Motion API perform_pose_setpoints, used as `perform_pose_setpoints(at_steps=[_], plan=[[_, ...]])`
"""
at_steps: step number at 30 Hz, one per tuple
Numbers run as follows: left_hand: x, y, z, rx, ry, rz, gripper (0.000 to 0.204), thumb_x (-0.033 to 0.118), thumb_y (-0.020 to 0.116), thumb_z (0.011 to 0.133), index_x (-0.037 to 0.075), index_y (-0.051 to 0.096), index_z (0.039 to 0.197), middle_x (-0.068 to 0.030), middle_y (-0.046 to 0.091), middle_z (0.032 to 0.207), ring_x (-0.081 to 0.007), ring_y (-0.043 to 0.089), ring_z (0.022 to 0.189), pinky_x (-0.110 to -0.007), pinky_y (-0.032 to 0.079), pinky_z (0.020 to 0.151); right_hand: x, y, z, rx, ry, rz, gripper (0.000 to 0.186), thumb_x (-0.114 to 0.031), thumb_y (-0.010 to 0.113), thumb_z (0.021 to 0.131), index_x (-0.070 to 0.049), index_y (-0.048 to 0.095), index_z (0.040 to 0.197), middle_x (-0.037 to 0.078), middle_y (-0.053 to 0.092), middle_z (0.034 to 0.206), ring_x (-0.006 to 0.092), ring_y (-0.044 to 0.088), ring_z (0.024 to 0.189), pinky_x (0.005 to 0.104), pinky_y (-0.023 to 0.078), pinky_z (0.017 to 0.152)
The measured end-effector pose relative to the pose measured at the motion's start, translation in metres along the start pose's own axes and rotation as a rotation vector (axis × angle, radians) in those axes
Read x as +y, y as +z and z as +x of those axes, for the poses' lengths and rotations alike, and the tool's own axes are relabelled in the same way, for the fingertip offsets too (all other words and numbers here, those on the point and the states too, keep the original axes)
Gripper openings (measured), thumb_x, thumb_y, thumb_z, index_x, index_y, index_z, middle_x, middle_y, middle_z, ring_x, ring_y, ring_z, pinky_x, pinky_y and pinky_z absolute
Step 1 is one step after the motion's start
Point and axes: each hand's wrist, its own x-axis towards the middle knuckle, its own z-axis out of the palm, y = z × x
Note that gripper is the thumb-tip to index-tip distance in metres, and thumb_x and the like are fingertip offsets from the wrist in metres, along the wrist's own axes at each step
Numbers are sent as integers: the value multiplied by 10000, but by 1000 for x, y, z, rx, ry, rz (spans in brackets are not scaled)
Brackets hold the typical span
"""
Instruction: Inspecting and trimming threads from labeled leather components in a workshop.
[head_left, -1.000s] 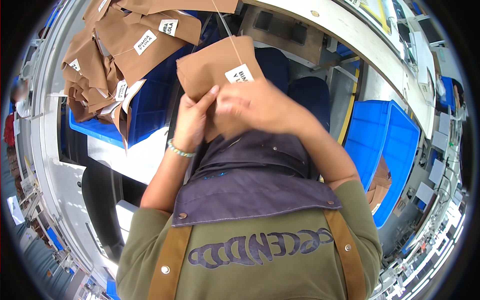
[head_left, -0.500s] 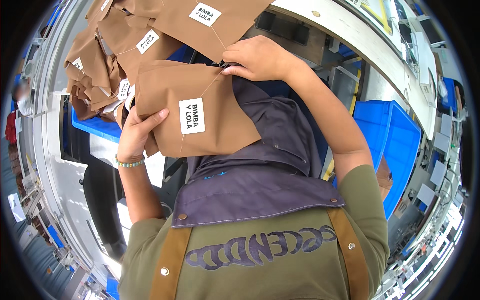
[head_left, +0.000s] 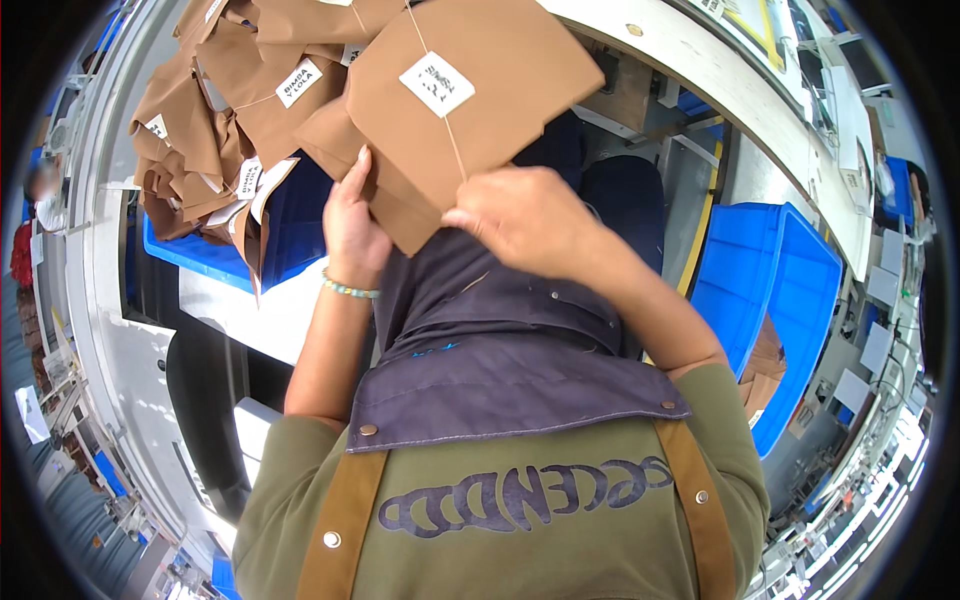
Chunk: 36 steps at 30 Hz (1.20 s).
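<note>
Workshop clutter curves around the view: a pale counter arcs along the top right, with small bits of equipment at its far end too bent by the lens to make out. Below it stands a big blue bin with a scrap of brown card inside. Another blue bin sits at the left, and over it hangs a bunch of brown card packets, each with a white label and tied with thin string. At the far left edge a second person is partly in view.

Close to the camera, the person wears an olive shirt with tan straps, and a dark grey apron lies bunched across the chest.

Raised in front of the apron is one brown packet, flat side to the camera, white label near its middle, string running down across it. The right hand has its fingers closed on the packet's lower edge where the string comes down. The left hand, with a bead bracelet on its wrist, is against the packet's left side, fingers straight and held together; how far they wrap behind the card I cannot tell.
</note>
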Motion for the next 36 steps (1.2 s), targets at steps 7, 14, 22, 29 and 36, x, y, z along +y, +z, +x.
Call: perform_pose_setpoints(at_steps=[7, 14, 22, 29, 36], plan=[[-16, 57, -22, -86, -6, 151, 332, 114, 694, 933, -6, 611, 1231, -73, 681, 1154, -135, 644, 1046, -300, 512, 891, -1, 27, -16, -223, 23, 149, 278, -291, 565, 980, -50, 624, 857, 154, 654, 789, 342, 656, 749, 447, 512, 699], [52, 19, -44, -268, 99, 632, 247, 75, 673, 941, -66, 673, 1144, -68, 721, 1059, -95, 655, 924, -249, 517, 823, 25, -41, 27, 132, 139, 589, 337, -305, 513, 1032, -11, 655, 1111, 88, 696, 957, 143, 641, 917, 292, 494, 809], [90, -14, -58, -441, -67, 814, 254, 70, 655, 955, -66, 657, 1170, -69, 720, 1065, -96, 649, 945, -266, 521, 838, 68, -16, 66, -345, 47, 86, 339, -348, 489, 1011, -49, 646, 1030, 154, 671, 911, 355, 633, 856, 425, 490, 761], [88, -17, -53, -473, -218, 793, 295, 68, 647, 958, -83, 628, 1211, -93, 711, 1115, -111, 656, 985, -284, 528, 870, 88, -13, 44, -23, -195, -435, 308, -374, 581, 960, -88, 636, 860, 90, 671, 744, 289, 678, 756, 405, 531, 663], [44, -9, -33, -197, -208, 554, 257, 90, 643, 952, -34, 657, 1176, -66, 718, 1083, -119, 677, 943, -272, 526, 847, 54, -32, 31, 341, 96, -197, 311, -343, 544, 991, -88, 636, 838, 100, 644, 723, 319, 647, 695, 418, 499, 582]])
